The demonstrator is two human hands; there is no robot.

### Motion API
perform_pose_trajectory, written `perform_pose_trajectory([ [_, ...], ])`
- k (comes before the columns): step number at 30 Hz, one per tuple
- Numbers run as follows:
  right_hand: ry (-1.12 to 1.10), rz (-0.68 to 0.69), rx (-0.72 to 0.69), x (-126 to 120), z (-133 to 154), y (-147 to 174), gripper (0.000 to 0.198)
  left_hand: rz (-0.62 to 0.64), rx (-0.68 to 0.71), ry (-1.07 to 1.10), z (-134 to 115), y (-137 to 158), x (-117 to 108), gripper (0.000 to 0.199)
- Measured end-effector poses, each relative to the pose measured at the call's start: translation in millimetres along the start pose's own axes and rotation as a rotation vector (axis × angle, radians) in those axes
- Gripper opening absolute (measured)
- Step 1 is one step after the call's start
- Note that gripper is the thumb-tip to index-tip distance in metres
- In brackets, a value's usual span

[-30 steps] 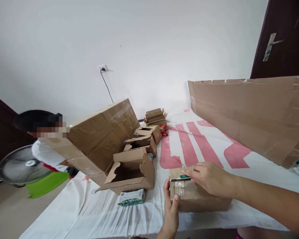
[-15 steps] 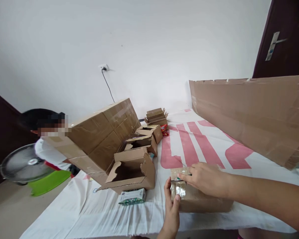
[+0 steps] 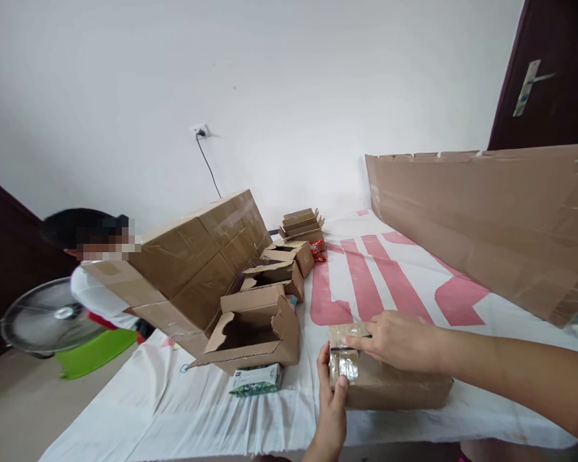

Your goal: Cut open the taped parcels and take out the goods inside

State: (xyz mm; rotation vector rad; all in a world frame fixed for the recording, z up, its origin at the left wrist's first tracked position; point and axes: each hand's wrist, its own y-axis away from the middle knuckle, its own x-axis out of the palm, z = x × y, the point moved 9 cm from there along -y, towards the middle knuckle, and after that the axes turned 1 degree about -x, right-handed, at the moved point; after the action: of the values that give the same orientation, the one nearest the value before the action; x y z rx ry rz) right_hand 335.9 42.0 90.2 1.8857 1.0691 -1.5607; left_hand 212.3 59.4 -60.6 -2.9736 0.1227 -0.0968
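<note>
In the lower right of the frame, a closed cardboard box (image 3: pixel 395 390) is resting on a white cloth (image 3: pixel 212 427), close to the cloth's near edge. Your left hand (image 3: pixel 332 404) is clasping the box's left end, thumb on the near side and fingers around the far side. Your right hand (image 3: pixel 397 340) is lying over the top, fingers curled and seemingly closing on a slim tool (image 3: pixel 340 348) (only a thin dark edge is showing, so its full shape is hidden).

That edge is pointing towards your left fingers, so a slip could be catching them; glossy tape (image 3: pixel 347 367) beside it could be the cause, letting the tool skid. Pressing too hard could also be driving it through the cardboard into whatever is inside. If your left hold is loosening, the box could be twisting on the soft cloth. At lower centre, a green-and-white packet (image 3: pixel 256 379) is lying before an open box (image 3: pixel 288 340), well apart from your hands.
</note>
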Motion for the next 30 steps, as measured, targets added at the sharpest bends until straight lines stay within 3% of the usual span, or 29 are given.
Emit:
perform_pose_trajectory([
  [4,0.020,0.050,-0.005,0,-1,-2,0.050,-0.023,-0.003,0.009,-1,0,0,0.069],
  [9,0.022,0.121,0.010,1,-7,-1,0.039,-0.044,0.008,0.059,-9,1,4,0.070],
  [14,0.043,0.144,0.021,-4,-2,0,0.044,-0.053,0.011,0.054,-12,1,4,0.070],
  [19,0.047,0.186,0.021,-6,-2,5,0.037,-0.023,0.012,0.045,-11,0,5,0.072],
  [23,0.058,0.232,0.054,-1,-8,15,0.036,-0.076,-0.001,0.056,-8,0,3,0.076],
  [30,0.084,0.193,0.072,-8,-14,34,0.039,-0.025,-0.001,-0.021,-4,3,0,0.068],
])
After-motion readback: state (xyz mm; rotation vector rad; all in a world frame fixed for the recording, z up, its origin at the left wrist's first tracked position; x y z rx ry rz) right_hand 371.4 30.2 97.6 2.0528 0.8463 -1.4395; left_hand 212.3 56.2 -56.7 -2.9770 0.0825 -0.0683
